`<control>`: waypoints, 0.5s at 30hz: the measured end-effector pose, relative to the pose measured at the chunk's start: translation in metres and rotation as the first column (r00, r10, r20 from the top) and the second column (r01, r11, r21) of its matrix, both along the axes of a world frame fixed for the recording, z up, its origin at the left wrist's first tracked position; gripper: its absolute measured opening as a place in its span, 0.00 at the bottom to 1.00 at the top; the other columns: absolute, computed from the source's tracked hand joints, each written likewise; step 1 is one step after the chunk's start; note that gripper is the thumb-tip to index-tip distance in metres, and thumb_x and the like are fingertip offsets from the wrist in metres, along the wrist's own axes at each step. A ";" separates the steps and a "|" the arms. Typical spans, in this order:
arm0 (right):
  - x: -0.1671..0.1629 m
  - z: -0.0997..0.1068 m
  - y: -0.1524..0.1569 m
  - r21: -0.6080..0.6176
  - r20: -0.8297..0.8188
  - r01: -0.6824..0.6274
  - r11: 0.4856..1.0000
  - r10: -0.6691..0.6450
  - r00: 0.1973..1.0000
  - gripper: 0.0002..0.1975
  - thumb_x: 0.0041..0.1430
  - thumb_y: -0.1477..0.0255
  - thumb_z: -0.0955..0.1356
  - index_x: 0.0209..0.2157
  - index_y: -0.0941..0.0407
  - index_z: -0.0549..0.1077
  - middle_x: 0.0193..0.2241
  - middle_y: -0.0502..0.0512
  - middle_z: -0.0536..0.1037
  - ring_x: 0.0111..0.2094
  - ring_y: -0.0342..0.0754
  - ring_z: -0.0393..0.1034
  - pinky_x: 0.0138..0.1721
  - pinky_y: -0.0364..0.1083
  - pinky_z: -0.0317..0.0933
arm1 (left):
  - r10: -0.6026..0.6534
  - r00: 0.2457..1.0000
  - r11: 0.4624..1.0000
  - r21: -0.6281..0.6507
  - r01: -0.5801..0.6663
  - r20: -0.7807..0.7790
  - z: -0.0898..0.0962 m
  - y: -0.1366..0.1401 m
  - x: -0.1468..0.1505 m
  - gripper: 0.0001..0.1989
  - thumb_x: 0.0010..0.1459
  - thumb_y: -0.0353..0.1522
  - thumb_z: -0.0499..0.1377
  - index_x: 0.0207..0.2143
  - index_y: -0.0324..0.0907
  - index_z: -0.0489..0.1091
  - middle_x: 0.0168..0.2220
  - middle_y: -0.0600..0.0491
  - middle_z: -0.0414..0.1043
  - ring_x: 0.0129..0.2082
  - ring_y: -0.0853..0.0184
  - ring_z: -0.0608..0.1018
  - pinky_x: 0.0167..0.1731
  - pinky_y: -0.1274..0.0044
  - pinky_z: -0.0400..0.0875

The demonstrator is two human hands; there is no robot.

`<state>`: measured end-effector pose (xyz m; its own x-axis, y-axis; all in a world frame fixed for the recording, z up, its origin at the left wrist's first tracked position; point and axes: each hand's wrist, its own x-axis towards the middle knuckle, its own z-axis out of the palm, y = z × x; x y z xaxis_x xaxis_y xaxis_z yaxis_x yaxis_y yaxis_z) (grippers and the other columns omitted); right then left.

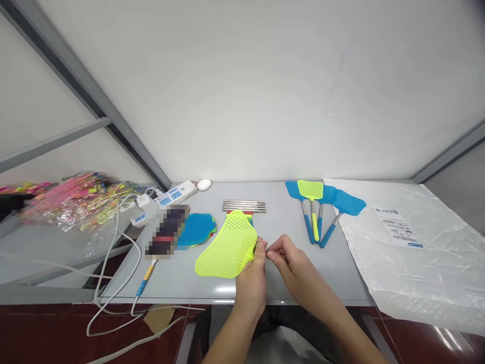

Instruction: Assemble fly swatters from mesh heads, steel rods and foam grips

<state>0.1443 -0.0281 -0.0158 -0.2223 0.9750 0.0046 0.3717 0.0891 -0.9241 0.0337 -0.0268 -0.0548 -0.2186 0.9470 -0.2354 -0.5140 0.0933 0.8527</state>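
My left hand [253, 283] is closed around the neck of a yellow-green fly swatter head [227, 247], whose perforated paddle tilts out to the left over the table. Close beside it, my right hand [290, 258] pinches a small metal piece [267, 249] at the neck; most of that piece is hidden by the fingers. Behind the paddle lies a row of metal rods [244, 206], with a strip of red, yellow and green pieces [250, 218] partly covered. To the left sits a stack of swatter heads [197, 228], blue on top.
Several fly swatters [313, 222] with handles lie at the back right, beside white plastic packaging [397, 242]. On the left are a power strip [176, 194], a white oval object [204, 184], a blurred-out device [167, 230], cables [113, 242] and bagged colourful items [87, 199].
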 end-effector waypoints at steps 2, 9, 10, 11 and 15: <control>-0.003 -0.007 -0.004 0.033 0.116 0.025 0.999 -0.028 0.993 0.06 0.68 0.67 0.59 0.35 0.52 0.63 0.30 0.49 0.75 0.31 0.46 0.69 0.31 0.43 0.57 | 0.032 0.998 0.999 -0.006 -0.032 0.063 0.003 0.001 -0.001 0.12 0.53 0.42 0.66 0.35 0.45 0.75 0.37 0.54 0.71 0.40 0.68 0.73 0.44 0.77 0.67; 0.014 -0.029 -0.019 0.260 0.480 0.060 0.964 -0.183 0.858 0.10 0.68 0.65 0.59 0.37 0.52 0.66 0.29 0.50 0.77 0.30 0.50 0.74 0.28 0.44 0.56 | 0.028 0.993 0.988 0.147 -0.045 0.114 0.017 0.023 -0.027 0.11 0.55 0.38 0.66 0.33 0.41 0.71 0.32 0.56 0.63 0.27 0.75 0.64 0.28 0.81 0.63; 0.019 -0.030 -0.018 0.278 0.490 0.048 0.959 -0.185 0.852 0.09 0.68 0.64 0.59 0.40 0.52 0.67 0.31 0.51 0.78 0.32 0.50 0.75 0.29 0.44 0.58 | -0.031 0.996 0.991 0.130 0.020 0.087 0.016 0.024 -0.028 0.11 0.55 0.39 0.65 0.35 0.41 0.71 0.33 0.55 0.63 0.28 0.75 0.65 0.28 0.80 0.63; 0.023 -0.029 -0.016 0.293 0.504 0.037 0.955 -0.188 0.843 0.10 0.68 0.63 0.59 0.43 0.52 0.67 0.34 0.51 0.79 0.33 0.50 0.75 0.30 0.44 0.58 | -0.099 0.993 0.990 0.110 0.092 0.056 0.015 0.024 -0.028 0.11 0.56 0.39 0.64 0.36 0.41 0.72 0.34 0.55 0.64 0.28 0.74 0.65 0.29 0.80 0.63; 0.029 -0.025 -0.007 0.313 0.551 -0.032 0.949 -0.155 0.820 0.12 0.70 0.65 0.57 0.46 0.50 0.69 0.38 0.52 0.79 0.37 0.51 0.76 0.32 0.44 0.59 | -0.333 0.941 0.935 0.113 0.337 -0.053 0.009 0.019 -0.018 0.10 0.60 0.40 0.61 0.39 0.42 0.72 0.37 0.53 0.66 0.32 0.72 0.67 0.33 0.78 0.64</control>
